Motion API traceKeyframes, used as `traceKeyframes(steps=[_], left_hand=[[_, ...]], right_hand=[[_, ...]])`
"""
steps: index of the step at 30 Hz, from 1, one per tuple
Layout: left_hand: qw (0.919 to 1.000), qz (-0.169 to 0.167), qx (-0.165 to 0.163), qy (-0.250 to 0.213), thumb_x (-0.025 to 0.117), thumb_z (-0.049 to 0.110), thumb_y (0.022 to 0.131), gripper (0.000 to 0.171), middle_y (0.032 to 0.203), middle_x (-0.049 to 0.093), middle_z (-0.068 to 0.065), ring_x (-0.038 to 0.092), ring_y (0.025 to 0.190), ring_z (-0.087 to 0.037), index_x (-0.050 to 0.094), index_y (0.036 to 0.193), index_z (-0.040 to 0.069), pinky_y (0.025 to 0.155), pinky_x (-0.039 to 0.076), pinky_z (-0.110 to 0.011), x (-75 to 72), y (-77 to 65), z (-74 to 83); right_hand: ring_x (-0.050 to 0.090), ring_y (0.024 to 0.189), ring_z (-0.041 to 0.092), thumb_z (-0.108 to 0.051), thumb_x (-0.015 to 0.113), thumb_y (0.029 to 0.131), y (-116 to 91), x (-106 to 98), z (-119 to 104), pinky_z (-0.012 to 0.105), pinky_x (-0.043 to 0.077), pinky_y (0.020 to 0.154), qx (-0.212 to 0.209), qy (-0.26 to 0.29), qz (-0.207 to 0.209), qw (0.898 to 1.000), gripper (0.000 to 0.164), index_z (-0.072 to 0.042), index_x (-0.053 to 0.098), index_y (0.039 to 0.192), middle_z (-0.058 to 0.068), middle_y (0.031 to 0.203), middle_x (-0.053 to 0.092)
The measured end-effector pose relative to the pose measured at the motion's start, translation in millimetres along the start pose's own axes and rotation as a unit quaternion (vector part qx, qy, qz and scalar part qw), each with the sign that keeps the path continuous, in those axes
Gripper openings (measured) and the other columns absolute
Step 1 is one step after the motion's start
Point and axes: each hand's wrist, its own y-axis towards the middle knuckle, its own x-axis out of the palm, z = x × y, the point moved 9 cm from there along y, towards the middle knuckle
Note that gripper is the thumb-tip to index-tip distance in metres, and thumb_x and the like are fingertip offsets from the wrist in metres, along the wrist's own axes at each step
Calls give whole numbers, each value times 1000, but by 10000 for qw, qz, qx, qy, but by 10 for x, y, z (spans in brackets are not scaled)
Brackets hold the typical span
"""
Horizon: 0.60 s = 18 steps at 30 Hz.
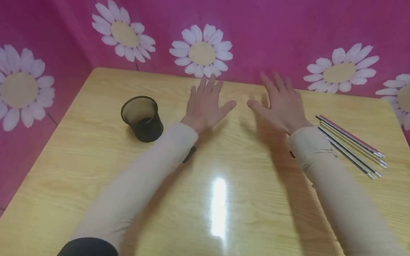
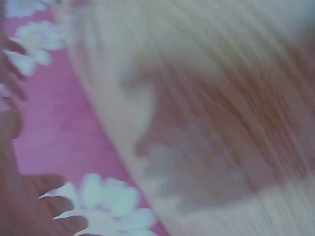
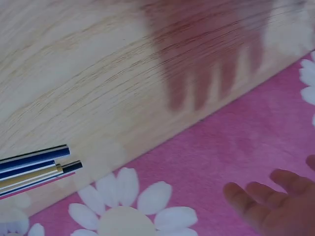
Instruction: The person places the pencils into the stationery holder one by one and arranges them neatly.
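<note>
Both hands are stretched toward the far side of the table with nothing in them. My left hand [image 1: 204, 106] has its fingers straight and thumb spread, to the right of a black mesh pencil cup [image 1: 147, 125] that stands upright. To its right, my right hand [image 1: 283, 105] also has straight, spread fingers, slightly blurred at the tips. Several pencils [image 1: 352, 146] lie side by side beyond the right wrist; their ends [image 3: 39, 169] show in the right wrist view. In the left wrist view, the left hand's fingers [image 2: 54, 204] appear at the lower left, over the table's edge.
The wooden table [image 1: 194, 212] reflects a bright strip of light near its middle. A pink cloth with white daisies [image 1: 259, 32] hangs behind its far edge and along the sides. Both arms, in beige sleeves [image 1: 144, 180], cast shadows on the tabletop.
</note>
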Motion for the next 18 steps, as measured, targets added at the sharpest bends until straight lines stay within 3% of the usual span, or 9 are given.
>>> traceKeyframes(steps=[4,6,9,11,14,16,18], left_hand=[[9962,138,414,-754,53,53,111,70,177,27,-16,18,164,-36,47,164,7,134,4,-53,-190,-402,48],[9902,416,656,-1165,58,49,110,65,174,36,-15,26,162,-34,53,160,7,134,1,-48,-327,-667,9],[9738,1077,1079,-1687,67,39,108,57,166,49,-15,37,158,-34,60,154,6,134,1,-44,-551,-1098,-124],[9567,1664,1392,-1940,72,32,106,53,160,55,-16,43,153,-35,64,149,3,134,4,-47,-696,-1363,-254],[9262,2681,1557,-2146,75,28,102,52,151,63,-19,51,146,-37,66,144,-1,131,20,-53,-897,-1688,-537],[9044,3314,1398,-2297,77,29,98,57,148,64,-19,53,143,-37,65,144,-3,127,29,-53,-1000,-1854,-784],[8868,3632,995,-2680,80,27,93,66,152,60,-18,49,144,-33,61,148,-3,124,34,-48,-1047,-1964,-1066]], right_hand=[[17,161,52,-73,46,104,-219,-82,-38,81,24,119,-277,10,197,9994,93,-20,22,176,23,177,21],[20,160,51,-69,49,105,-355,-126,-19,78,24,121,-358,33,261,9990,90,-17,26,175,24,175,27],[25,158,52,-63,53,106,-568,-183,80,77,24,121,-394,98,328,9986,85,-12,33,172,27,171,34],[28,156,53,-59,55,107,-714,-209,178,77,25,121,-367,160,375,9985,81,-11,37,170,27,169,37],[34,152,55,-51,61,106,-928,-231,375,78,29,117,-294,237,501,9980,75,-9,44,166,28,166,42],[38,149,56,-47,65,106,-1065,-238,516,78,32,115,-210,263,575,9978,72,-7,48,163,29,163,45],[42,144,58,-42,69,105,-1178,-245,665,79,35,112,-146,232,667,9974,69,-5,51,160,29,160,48]])
